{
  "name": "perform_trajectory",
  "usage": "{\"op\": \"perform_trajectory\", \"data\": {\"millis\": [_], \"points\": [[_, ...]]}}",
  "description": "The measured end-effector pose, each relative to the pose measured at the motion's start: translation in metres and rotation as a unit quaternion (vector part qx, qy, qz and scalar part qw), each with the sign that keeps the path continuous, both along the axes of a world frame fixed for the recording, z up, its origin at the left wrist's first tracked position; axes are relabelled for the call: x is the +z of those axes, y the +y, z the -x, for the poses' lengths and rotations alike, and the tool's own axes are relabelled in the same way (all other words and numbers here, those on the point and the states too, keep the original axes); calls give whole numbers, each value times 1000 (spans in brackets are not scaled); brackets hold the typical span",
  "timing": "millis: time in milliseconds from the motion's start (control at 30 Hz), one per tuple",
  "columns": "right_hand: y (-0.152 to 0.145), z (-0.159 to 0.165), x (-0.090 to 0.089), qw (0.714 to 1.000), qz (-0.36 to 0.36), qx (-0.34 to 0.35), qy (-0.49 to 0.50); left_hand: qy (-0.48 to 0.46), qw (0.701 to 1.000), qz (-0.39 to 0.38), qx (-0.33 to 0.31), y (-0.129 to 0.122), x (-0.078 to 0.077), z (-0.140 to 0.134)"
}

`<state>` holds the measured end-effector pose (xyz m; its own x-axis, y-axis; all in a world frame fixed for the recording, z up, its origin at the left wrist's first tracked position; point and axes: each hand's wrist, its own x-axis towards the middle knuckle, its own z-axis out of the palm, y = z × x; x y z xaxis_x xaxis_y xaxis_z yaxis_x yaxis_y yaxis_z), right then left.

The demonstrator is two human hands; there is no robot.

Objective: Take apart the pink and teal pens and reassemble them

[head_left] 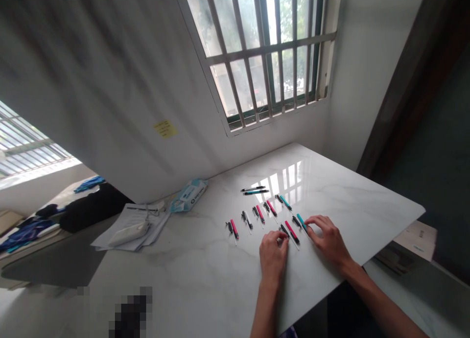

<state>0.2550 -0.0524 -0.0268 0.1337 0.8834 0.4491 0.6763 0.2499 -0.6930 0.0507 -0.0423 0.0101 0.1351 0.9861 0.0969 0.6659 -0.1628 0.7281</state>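
Left hand (272, 254) curled by pink barrel (292, 231); right hand (328, 237) half-open at teal barrel (301, 220); grips: can't tell; both among pen parts (260, 213) on table (205, 279); probably arranging; next move calls for light pinch.

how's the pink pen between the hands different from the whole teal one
The pink pen is in separate parts, the teal pen in one piece. The pink pen is between left hand and right hand, the teal pen beyond both. Both lie on the table.
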Motion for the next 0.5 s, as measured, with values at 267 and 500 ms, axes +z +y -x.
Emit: {"op": "perform_trajectory", "data": {"millis": [267, 500], "points": [[-4, 5, 7, 999, -16, 30, -15, 8, 1000, -9, 4, 2, -3, -4], [1, -2, -4, 1000, 8, 7, 26, 2, 998, -58, 3, 9, 17, 6]]}}
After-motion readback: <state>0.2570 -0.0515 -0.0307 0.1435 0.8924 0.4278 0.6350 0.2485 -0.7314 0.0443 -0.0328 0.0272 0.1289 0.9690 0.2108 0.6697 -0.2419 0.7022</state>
